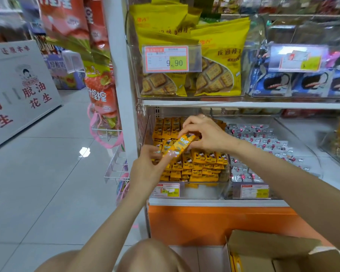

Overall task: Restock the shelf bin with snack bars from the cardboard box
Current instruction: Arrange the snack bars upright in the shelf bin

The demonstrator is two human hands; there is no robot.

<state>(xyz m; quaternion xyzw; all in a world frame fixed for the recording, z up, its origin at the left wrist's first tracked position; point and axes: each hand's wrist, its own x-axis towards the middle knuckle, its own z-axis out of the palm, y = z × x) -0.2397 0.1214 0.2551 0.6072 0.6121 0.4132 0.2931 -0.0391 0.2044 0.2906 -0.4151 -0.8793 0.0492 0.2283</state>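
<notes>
We looked down at a shop shelf from a crouch, with bare knees at the bottom edge of the frame. At the centre, both hands held one orange snack bar (pixel 182 145), tilted on a slant just above the shelf bin (pixel 204 190).

The left hand (pixel 145 169) rose from the lower middle and pinched the bar's lower end between thumb and curled fingers. The right hand (pixel 204 134) reached in from the right edge and gripped the upper end with bent fingertips. Neither hand was spread open. We judged that two hands shared one bar so it could be turned to line up with the rows beneath before being set down.

The bin was clear plastic and already well filled with stocked bars (pixel 200 161) (the same orange wrapper as the one in hand). They stood in rows at the back and lay stacked toward the front, so the job seemed well along. A price tag (pixel 166 190) hung on the bin's front wall.

The cardboard box (pixel 273 244) sat open at the lower right, close by the knees, probably to keep each reach short. Yellow wrapper edges (pixel 236 262) inside looked like more bars, though most of the interior fell outside the frame.

Silver and pink packets (pixel 249 134) filled the bin just right of centre. Yellow biscuit bags (pixel 218 61) stood on the shelf above.
</notes>
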